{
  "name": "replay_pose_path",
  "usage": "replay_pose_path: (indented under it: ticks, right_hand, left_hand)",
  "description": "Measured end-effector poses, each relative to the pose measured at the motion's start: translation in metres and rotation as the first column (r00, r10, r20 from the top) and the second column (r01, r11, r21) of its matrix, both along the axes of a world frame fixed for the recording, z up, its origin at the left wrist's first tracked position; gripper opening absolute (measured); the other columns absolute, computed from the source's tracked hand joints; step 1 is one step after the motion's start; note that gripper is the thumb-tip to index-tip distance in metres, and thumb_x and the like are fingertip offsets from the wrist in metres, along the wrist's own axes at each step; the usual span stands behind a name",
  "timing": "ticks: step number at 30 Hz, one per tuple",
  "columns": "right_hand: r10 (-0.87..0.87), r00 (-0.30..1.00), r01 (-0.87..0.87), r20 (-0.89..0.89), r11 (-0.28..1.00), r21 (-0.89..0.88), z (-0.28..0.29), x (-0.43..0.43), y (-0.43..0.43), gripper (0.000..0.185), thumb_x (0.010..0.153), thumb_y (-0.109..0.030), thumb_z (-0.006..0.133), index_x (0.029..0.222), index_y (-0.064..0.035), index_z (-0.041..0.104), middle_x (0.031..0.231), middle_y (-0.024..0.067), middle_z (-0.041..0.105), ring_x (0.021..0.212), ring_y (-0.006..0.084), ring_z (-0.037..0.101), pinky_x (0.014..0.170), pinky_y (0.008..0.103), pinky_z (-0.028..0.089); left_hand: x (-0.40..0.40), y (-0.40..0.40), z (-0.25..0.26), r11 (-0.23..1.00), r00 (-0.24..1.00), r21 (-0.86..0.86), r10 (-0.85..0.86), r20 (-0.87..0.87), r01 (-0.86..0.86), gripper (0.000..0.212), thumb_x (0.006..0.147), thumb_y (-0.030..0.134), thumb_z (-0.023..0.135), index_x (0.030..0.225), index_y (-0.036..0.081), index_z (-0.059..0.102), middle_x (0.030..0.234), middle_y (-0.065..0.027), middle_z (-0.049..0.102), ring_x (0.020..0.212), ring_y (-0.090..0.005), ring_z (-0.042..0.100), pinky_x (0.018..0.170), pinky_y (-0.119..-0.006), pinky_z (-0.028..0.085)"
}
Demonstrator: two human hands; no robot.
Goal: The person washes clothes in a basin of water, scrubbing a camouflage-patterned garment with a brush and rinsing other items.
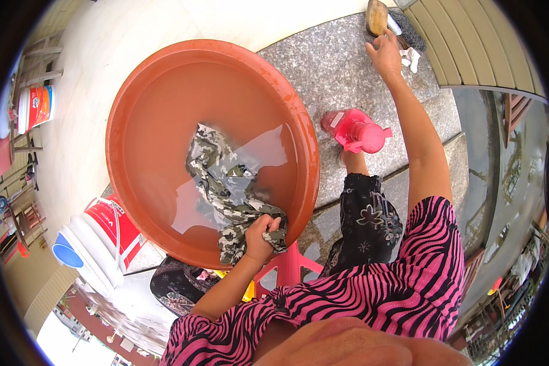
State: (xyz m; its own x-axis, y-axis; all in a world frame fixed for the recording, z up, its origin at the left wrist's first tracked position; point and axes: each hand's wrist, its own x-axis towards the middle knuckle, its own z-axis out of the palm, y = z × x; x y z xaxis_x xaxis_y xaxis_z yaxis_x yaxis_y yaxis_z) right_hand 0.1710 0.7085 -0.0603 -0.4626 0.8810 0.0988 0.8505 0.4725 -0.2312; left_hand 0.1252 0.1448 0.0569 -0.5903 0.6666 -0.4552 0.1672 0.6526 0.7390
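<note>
My left hand (259,238) is closed around a bunched edge of a camouflage garment (231,183) at the near rim of a round orange-brown plastic basin (309,137). The rest of the wet garment lies partly under the cloudy water. At the upper right, my right hand (385,55) reaches across the stone slab with its fingers apart. Its fingertips are at the near end of a wooden-backed scrubbing brush (376,18); I cannot tell whether they touch it. White bristles (393,24) show beside the brush. A crumpled white scrap (410,59) lies right of that hand.
A pink bottle (359,130) stands on the granite slab (311,59) between the basin and my right arm. Left of the basin is a red-and-white bucket (103,233). A pink plastic stool (288,265) is below me. A ribbed beige wall (476,41) borders the upper right.
</note>
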Motion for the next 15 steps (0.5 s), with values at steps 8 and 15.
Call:
replay_pose_path:
  ticks: [8, 15]
  right_hand:
    - [-0.007, 0.993, 0.014, 0.118, 0.998, -0.058, 0.030, -0.045, 0.035, 0.066, 0.083, -0.055, 0.067, 0.138, -0.0224, 0.049, 0.148, 0.0219, 0.035, 0.121, 0.0391, 0.055, 0.095, 0.0488, 0.049]
    - [-0.097, 0.994, 0.092, 0.053, 0.991, 0.093, -0.001, -0.030, 0.035, 0.049, 0.086, -0.037, 0.070, 0.127, -0.0136, 0.056, 0.119, 0.0156, 0.059, 0.107, 0.0361, 0.061, 0.086, 0.0486, 0.050]
  left_hand:
    - [-0.002, 0.002, 0.002, 1.000, 1.000, 0.017, 0.001, -0.011, -0.001, 0.032, 0.091, 0.019, 0.068, 0.071, 0.003, 0.048, 0.064, -0.0124, 0.048, 0.056, -0.0287, 0.047, 0.054, -0.037, 0.041]
    - [-0.002, -0.002, 0.000, 1.000, 1.000, -0.001, 0.001, -0.015, -0.001, 0.033, 0.091, 0.021, 0.067, 0.071, 0.003, 0.048, 0.064, -0.0129, 0.048, 0.056, -0.0303, 0.047, 0.053, -0.038, 0.041]
